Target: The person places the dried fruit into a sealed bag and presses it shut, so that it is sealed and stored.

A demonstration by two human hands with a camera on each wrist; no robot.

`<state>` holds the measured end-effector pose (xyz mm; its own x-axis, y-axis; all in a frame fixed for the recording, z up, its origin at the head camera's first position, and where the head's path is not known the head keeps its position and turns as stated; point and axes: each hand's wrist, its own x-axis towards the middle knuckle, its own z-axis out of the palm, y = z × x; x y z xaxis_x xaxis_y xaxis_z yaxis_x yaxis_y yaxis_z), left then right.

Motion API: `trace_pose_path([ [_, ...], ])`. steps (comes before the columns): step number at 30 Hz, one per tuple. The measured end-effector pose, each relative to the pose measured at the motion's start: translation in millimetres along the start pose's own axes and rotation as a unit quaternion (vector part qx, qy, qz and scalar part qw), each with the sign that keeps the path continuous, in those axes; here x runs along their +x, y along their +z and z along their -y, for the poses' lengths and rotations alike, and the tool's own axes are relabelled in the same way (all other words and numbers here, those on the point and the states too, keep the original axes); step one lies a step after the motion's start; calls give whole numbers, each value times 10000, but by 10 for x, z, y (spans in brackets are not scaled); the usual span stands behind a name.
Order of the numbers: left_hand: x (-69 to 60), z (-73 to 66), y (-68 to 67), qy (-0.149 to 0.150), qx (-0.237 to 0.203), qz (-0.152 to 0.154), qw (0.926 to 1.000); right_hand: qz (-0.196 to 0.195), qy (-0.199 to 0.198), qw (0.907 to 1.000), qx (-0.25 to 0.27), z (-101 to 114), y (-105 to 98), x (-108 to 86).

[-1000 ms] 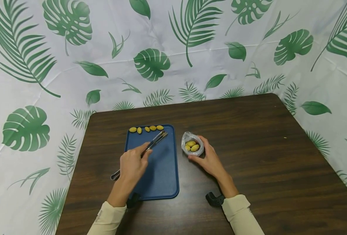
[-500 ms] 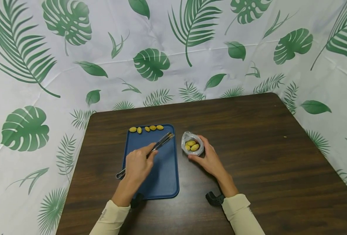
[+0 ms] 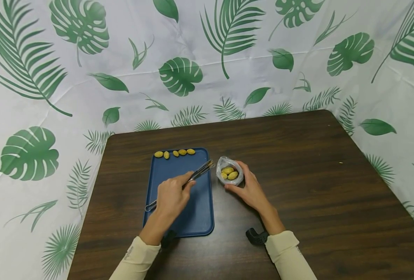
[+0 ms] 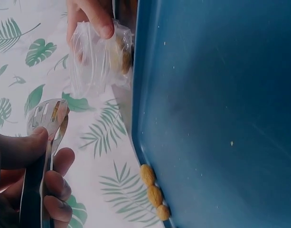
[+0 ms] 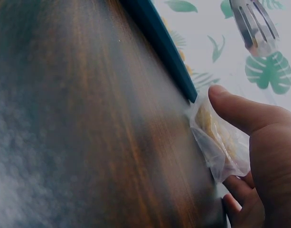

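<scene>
My left hand (image 3: 172, 196) grips metal tongs (image 3: 203, 169), whose slotted ends point toward the bag from above the tray's right edge. In the left wrist view, something yellow-brown shows between the tong ends (image 4: 48, 116); it looks like one of the oval pieces. My right hand (image 3: 250, 192) holds a clear plastic bag (image 3: 221, 162), thumb at the near side and fingers round the far side. Its mouth faces up, and several yellow oval pieces (image 3: 232, 175), like nuts or dates, lie inside. More such pieces (image 3: 182, 152) line the far edge of the blue tray (image 3: 198, 214).
The dark wood table (image 3: 315, 175) extends well to the right of the bag. A leaf-print cloth (image 3: 245, 77) hangs behind the table and at its sides. A tiny pale scrap (image 3: 340, 162) lies on the right part of the tabletop.
My left hand has moved right with the tongs, their ends going from over the tray to its right edge near the bag. The right hand and bag have stayed put.
</scene>
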<state>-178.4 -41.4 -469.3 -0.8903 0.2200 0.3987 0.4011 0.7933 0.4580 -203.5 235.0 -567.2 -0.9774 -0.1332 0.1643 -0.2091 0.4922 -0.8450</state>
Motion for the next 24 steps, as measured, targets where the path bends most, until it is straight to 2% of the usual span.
trace_pose_path([
  [14,41,-81,129,203,-23,131,9997,-24,-35,10000,-62,-24,6,-4],
  [24,48,-155,156,306,16,150,9994,-30,-58,10000,-67,-29,5,-1],
])
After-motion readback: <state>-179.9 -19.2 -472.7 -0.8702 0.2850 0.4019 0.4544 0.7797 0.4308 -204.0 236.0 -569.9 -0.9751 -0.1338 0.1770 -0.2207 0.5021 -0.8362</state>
